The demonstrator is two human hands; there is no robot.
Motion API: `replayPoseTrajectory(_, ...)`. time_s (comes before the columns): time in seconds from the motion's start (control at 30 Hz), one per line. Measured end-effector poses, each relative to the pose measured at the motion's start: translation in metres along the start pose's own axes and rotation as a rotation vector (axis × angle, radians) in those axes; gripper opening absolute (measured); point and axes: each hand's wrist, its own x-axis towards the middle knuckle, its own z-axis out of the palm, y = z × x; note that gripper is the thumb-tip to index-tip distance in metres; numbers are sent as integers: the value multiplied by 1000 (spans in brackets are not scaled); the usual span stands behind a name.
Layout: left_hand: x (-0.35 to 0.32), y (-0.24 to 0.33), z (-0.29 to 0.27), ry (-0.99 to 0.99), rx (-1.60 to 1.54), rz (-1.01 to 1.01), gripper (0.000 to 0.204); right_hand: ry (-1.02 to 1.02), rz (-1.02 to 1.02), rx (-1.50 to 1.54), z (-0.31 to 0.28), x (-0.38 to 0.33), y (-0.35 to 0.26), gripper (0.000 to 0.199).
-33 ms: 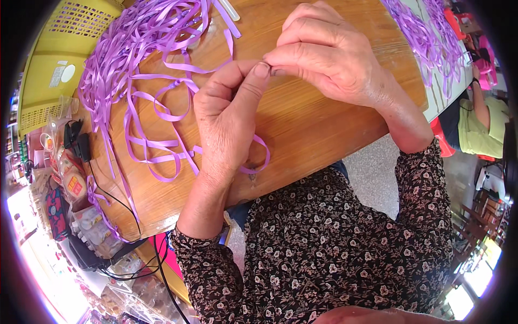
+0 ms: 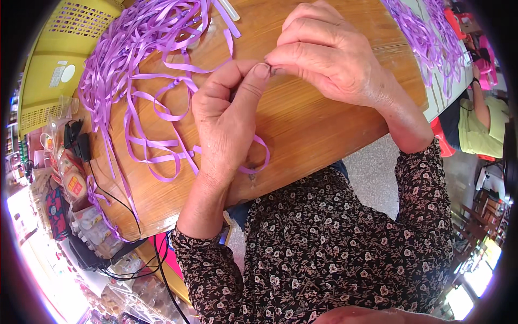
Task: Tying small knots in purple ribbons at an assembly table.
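Observation:
Above the wooden table (image 2: 324, 129), my two hands meet fingertip to fingertip. My left hand (image 2: 226, 108) is closed in a pinch, thumb pressed against the index finger. My right hand (image 2: 329, 56) pinches too, its thumb and forefinger touching the left fingertips. Something small and dark shows between them, too little of it visible to name. Purple ribbon (image 2: 167, 144) lies in loose loops under and beside my left hand, with one loop emerging past the wrist. A large heap of the same ribbon (image 2: 118, 70) is piled at the far left.
A yellow perforated plastic basket (image 2: 46, 94) stands at the left edge. Black cables (image 2: 156, 259) and bagged items (image 2: 70, 178) crowd the left side. More purple ribbon (image 2: 426, 40) hangs over a white surface at the far right, where a person in a light green top (image 2: 483, 129) is partly visible.
My left hand has shifted very slightly. Both hands keep their pinch in nearly the same place, and the ribbons lie unchanged.

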Motion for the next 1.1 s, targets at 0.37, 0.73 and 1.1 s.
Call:
replayPoseTrajectory(0.37, 2, 3, -5, 92, 118, 84, 10, 31, 188, 161, 2, -3, 3, 8)
replayPoseTrajectory(0.73, 3, 5, -16, 61, -44, 49, 7, -269, 911, 624, -35, 34, -10, 30)
replayPoseTrajectory(1.1, 1, 5, -9, 24, -50, 0, 7, -69, 253, 232, -5, -1, 4, 30)
